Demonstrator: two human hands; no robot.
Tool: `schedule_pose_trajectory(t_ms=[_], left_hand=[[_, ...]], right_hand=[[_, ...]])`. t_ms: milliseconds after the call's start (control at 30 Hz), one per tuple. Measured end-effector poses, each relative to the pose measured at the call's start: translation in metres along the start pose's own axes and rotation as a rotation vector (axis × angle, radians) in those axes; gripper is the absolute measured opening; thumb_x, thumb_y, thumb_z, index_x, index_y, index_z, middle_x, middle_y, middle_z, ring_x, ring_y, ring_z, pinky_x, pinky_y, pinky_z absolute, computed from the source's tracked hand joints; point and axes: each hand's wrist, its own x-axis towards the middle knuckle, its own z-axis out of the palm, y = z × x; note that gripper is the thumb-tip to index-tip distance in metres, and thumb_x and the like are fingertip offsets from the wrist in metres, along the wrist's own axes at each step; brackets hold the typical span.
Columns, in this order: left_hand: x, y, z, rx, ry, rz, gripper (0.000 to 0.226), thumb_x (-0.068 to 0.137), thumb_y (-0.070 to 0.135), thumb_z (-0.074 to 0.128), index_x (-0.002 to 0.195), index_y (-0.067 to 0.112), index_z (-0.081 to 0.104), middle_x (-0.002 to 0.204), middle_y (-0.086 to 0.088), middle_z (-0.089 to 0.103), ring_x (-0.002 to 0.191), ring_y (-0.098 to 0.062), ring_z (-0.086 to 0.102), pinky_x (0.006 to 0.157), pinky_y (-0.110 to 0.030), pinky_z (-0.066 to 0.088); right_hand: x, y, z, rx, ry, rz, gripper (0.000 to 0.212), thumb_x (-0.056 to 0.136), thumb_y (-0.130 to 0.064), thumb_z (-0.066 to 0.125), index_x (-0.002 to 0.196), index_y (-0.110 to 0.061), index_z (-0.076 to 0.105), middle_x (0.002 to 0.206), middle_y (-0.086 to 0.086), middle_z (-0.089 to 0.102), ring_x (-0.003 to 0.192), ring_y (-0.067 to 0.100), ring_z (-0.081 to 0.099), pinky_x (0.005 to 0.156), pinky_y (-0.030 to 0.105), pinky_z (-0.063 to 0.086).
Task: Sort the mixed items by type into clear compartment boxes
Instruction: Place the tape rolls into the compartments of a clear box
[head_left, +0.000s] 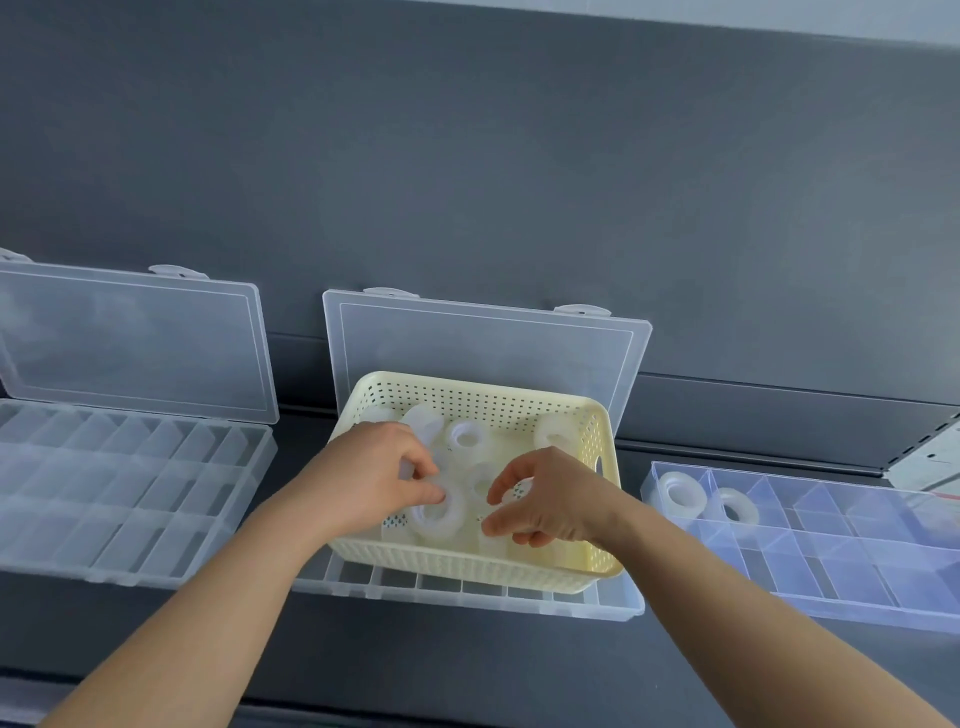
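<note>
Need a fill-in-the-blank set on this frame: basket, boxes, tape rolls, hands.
1. The cream basket rests on the box in the ____.
2. The right box holds ____ tape rolls.
3. The left hand and right hand both reach into the ____.
4. The left box has its lid ____.

Missing words: middle; two; basket; open.

A matte dark grey wall panel (519, 156) fills the upper view, meeting a pale grey strip (779, 13) along the top edge. A horizontal grey ledge (753, 395) runs along its base (slightly raised). Below lies the dark grey worktop (467, 665). Lighting is soft, even, bluish.
</note>
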Motion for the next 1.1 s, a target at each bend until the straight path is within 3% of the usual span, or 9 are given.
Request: schedule_pose_trajectory(t_ms=[133, 200, 267, 367, 533, 767, 967, 1100], left_hand=[[-0.01, -0.002, 0.003, -0.089, 0.032, -0.056, 0.009, 0.079, 0.044, 0.073, 0.084, 0.036, 0.071, 0.095, 0.022, 0.064, 0.089, 0.002, 0.058, 0.082, -0.028, 0.05], [-0.012, -0.004, 0.004, -0.111, 0.08, -0.082, 0.008, 0.081, 0.041, 0.072, 0.085, 0.034, 0.072, 0.091, 0.019, 0.067, 0.086, 0.001, 0.06, 0.08, -0.028, 0.051], [-0.015, -0.007, 0.003, -0.144, 0.151, -0.107, 0.006, 0.082, 0.039, 0.071, 0.084, 0.033, 0.072, 0.087, 0.019, 0.068, 0.083, 0.0, 0.061, 0.077, -0.029, 0.051], [-0.021, -0.011, 0.002, -0.178, 0.263, -0.135, 0.005, 0.084, 0.036, 0.07, 0.083, 0.031, 0.071, 0.082, 0.019, 0.067, 0.078, -0.001, 0.06, 0.065, -0.02, 0.044], [-0.026, -0.015, 0.005, -0.229, 0.329, -0.135, 0.009, 0.085, 0.034, 0.07, 0.088, 0.026, 0.073, 0.084, 0.019, 0.067, 0.081, 0.004, 0.059, 0.064, -0.013, 0.039], [-0.027, -0.015, 0.007, -0.235, 0.365, -0.145, 0.009, 0.085, 0.035, 0.07, 0.087, 0.027, 0.073, 0.083, 0.022, 0.065, 0.081, 0.005, 0.058, 0.063, -0.013, 0.038], [-0.028, -0.014, 0.008, -0.235, 0.366, -0.147, 0.009, 0.085, 0.036, 0.07, 0.087, 0.029, 0.073, 0.085, 0.02, 0.067, 0.084, 0.001, 0.06, 0.065, -0.015, 0.04], [-0.03, -0.012, 0.008, -0.236, 0.361, -0.149, 0.008, 0.085, 0.036, 0.069, 0.087, 0.029, 0.073, 0.086, 0.021, 0.067, 0.085, 0.001, 0.06, 0.066, -0.015, 0.041]], right_hand=[[-0.002, 0.002, 0.005, 0.234, -0.06, -0.07, 0.024, 0.073, -0.014, 0.08, 0.095, -0.009, 0.072, 0.089, 0.014, 0.071, 0.078, 0.017, 0.068, 0.081, 0.033, 0.059], [-0.002, 0.003, 0.005, 0.253, -0.041, -0.122, 0.022, 0.073, -0.013, 0.08, 0.094, -0.012, 0.075, 0.101, 0.006, 0.072, 0.086, 0.015, 0.066, 0.084, 0.03, 0.058], [0.0, 0.004, 0.006, 0.241, 0.004, -0.148, 0.022, 0.073, -0.014, 0.081, 0.094, -0.018, 0.075, 0.098, -0.006, 0.072, 0.087, 0.009, 0.064, 0.08, 0.024, 0.056], [0.005, 0.004, 0.007, 0.053, 0.152, -0.18, 0.033, 0.07, -0.02, 0.084, 0.1, -0.026, 0.072, 0.101, -0.015, 0.067, 0.088, 0.004, 0.061, 0.071, 0.013, 0.05], [0.008, 0.001, 0.014, -0.175, 0.136, -0.21, 0.056, 0.062, -0.035, 0.088, 0.114, -0.032, 0.066, 0.104, -0.016, 0.062, 0.087, 0.004, 0.06, 0.075, 0.026, 0.058], [0.009, -0.001, 0.017, -0.297, 0.062, -0.239, 0.037, 0.069, -0.046, 0.079, 0.101, -0.029, 0.073, 0.101, -0.02, 0.067, 0.089, -0.006, 0.059, 0.079, 0.014, 0.046], [0.013, -0.008, 0.016, -0.393, -0.003, -0.219, 0.05, 0.063, -0.043, 0.084, 0.108, -0.023, 0.071, 0.104, -0.015, 0.068, 0.088, -0.001, 0.06, 0.083, 0.018, 0.049], [0.019, -0.01, 0.01, -0.383, -0.032, -0.182, 0.043, 0.067, -0.038, 0.079, 0.107, -0.023, 0.071, 0.105, -0.013, 0.067, 0.094, 0.003, 0.061, 0.091, 0.028, 0.052]])
